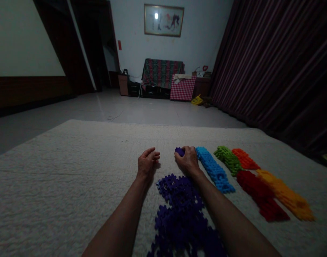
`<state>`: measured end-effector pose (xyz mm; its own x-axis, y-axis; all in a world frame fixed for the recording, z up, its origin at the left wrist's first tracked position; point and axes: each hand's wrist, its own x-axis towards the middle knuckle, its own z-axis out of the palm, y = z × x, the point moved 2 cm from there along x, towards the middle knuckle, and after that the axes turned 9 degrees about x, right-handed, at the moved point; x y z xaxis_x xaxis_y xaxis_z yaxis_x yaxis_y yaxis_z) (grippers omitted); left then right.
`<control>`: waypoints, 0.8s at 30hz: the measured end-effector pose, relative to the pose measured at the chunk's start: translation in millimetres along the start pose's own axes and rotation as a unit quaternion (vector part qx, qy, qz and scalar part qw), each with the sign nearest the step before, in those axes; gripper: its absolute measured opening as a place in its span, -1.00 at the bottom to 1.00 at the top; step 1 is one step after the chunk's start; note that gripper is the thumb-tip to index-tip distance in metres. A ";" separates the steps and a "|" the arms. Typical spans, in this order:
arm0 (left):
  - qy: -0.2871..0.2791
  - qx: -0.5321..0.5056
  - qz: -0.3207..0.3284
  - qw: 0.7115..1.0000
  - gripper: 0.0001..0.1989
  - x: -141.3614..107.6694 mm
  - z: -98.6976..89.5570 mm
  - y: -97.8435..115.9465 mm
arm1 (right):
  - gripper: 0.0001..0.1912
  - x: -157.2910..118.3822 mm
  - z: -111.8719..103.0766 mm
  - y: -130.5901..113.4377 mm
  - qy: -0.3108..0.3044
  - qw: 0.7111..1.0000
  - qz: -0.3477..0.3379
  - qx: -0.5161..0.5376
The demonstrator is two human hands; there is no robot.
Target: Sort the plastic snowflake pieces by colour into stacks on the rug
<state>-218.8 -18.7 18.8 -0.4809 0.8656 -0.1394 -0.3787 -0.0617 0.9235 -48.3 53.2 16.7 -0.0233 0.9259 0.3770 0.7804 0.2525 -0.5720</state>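
My right hand (188,160) grips a purple toothed plastic piece (179,152) that shows at its fingertips, just left of the light blue row. My left hand (147,162) is a short way to the left, holding nothing, its fingers partly curled and apart. Between my forearms lies a loose pile of purple toothed plastic pieces (179,221), running down to the lower edge of the view. A row of light blue pieces (214,169) lies beyond my right wrist, slanting down to the right.
Farther right lie green pieces (228,160), orange pieces (245,159), dark red pieces (261,194) and yellow pieces (286,194). All rest on a cream textured mat (72,171). Past the mat are a tiled floor (152,111), a low black cabinet (155,92) and a dark curtain (259,64).
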 end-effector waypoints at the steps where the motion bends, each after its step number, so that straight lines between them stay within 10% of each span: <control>1: 0.002 0.000 -0.001 1.000 -0.59 -0.1 0.0 0.0 | -0.60 0.1 0.2 0.3 -0.003 1.000 -0.005 -0.001; 24: -0.002 0.009 0.001 1.000 -0.58 -1.3 0.7 0.3 | -0.57 3.7 2.1 -0.8 -0.011 0.999 -0.030 -0.014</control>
<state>-217.7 -19.5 19.5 -0.4786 0.8674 -0.1364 -0.3632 -0.0541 0.9302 -50.4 57.1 17.0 -0.0836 0.9155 0.3935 0.7940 0.2998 -0.5289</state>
